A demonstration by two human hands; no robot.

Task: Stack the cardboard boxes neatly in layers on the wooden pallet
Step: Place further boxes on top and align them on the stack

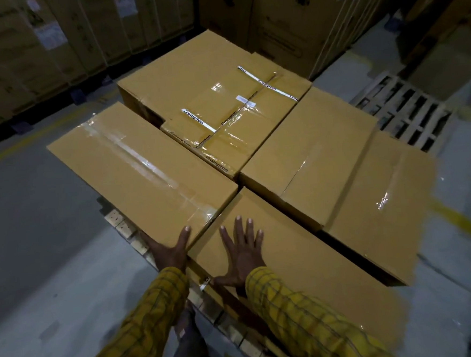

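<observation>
Several brown cardboard boxes lie in one layer on a wooden pallet (122, 228), whose slats show at the near left edge. My right hand (241, 254) lies flat with spread fingers on top of the nearest box (304, 257). My left hand (169, 251) touches the near corner of the left box (141, 168), thumb on its top face, fingers down its side. A taped box marked Crompton (219, 118) sits at the far middle and two plain boxes, one inner (307, 151) and one outer (375, 204), at the right.
Tall stacks of large cartons (52, 46) line the back wall, with another stack (295, 20) at the back right. An empty wooden pallet (408, 110) lies on the floor to the right. Grey concrete floor with yellow lines surrounds the pallet.
</observation>
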